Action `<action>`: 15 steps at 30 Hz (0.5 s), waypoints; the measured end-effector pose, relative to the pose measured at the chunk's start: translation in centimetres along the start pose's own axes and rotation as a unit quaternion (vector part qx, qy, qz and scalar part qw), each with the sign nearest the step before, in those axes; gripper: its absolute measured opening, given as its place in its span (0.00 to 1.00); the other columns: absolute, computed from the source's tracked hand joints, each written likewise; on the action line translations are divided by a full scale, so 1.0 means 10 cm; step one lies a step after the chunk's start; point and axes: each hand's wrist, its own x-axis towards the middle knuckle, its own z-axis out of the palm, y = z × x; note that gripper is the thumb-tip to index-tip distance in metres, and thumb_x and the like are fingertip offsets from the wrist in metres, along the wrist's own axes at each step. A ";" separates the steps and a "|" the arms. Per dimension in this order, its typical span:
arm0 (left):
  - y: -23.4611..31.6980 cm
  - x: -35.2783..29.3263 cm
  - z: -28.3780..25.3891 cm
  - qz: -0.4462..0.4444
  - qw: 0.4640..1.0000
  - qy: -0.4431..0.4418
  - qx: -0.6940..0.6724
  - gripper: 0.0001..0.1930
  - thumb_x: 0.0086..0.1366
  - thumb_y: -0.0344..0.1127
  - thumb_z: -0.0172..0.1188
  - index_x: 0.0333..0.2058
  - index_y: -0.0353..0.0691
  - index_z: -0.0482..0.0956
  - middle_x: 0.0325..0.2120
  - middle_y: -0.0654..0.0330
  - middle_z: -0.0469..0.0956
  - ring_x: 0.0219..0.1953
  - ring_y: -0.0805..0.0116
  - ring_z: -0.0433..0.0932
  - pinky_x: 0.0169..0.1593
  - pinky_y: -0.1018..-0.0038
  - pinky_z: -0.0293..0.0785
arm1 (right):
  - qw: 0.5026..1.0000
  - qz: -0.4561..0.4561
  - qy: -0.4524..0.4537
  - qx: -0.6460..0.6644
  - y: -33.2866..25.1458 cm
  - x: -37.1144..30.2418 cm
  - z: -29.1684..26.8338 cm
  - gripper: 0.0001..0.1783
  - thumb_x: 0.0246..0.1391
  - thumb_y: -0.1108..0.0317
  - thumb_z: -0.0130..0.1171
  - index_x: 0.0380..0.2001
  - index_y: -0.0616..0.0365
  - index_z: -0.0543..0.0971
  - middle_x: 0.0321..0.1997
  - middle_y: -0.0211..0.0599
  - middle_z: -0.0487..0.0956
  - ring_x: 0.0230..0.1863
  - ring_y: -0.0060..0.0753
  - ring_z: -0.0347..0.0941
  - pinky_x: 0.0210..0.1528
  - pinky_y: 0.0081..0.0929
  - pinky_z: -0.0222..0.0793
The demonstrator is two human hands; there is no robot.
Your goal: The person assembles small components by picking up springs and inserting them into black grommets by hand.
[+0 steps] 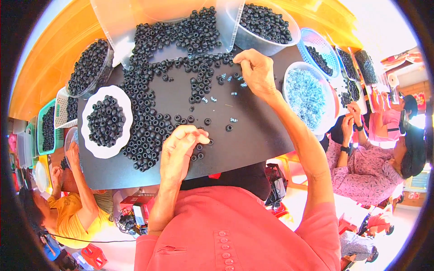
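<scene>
My left hand [178,151] rests over the near edge of a black board [253,131], fingers curled together on a small black ring from the pile of black rubber rings [144,122] beside it. My right hand [257,70] reaches across the board, its fingertips pinching among a few small silvery inserts and rings [230,79] scattered there. What exactly the right fingers hold is hidden.
A white bowl of black rings [106,119] sits left on the board. A clear tub [158,27] spills rings at the back. Round bowls of rings [269,22] and of silvery parts [307,97] stand right. Other people work at the left [72,203] and right [370,162].
</scene>
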 end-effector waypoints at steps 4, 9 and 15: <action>0.00 0.01 0.01 -0.003 1.000 0.007 0.007 0.10 0.63 0.33 0.51 0.40 0.35 0.73 0.30 0.53 0.79 0.44 0.60 0.73 0.57 0.63 0.62 | 0.999 -0.033 -0.025 0.014 -0.06 -0.02 0.09 0.10 0.47 0.81 0.49 0.29 0.60 0.79 0.23 0.36 0.77 0.22 0.25 0.71 0.28 0.21 0.66; -0.02 0.00 0.01 0.003 1.000 -0.003 -0.003 0.09 0.64 0.32 0.50 0.41 0.35 0.73 0.30 0.54 0.79 0.45 0.62 0.74 0.55 0.65 0.64 | 0.994 -0.090 -0.070 -0.002 -0.04 -0.02 0.20 0.10 0.45 0.80 0.50 0.30 0.62 0.78 0.29 0.43 0.77 0.28 0.40 0.75 0.32 0.29 0.70; -0.02 0.02 -0.01 0.005 0.999 -0.025 -0.020 0.09 0.66 0.30 0.48 0.41 0.35 0.72 0.31 0.54 0.79 0.46 0.63 0.73 0.54 0.67 0.65 | 0.997 -0.022 -0.073 0.024 -0.14 -0.09 0.07 0.10 0.49 0.80 0.50 0.33 0.61 0.79 0.27 0.33 0.78 0.26 0.21 0.70 0.30 0.19 0.66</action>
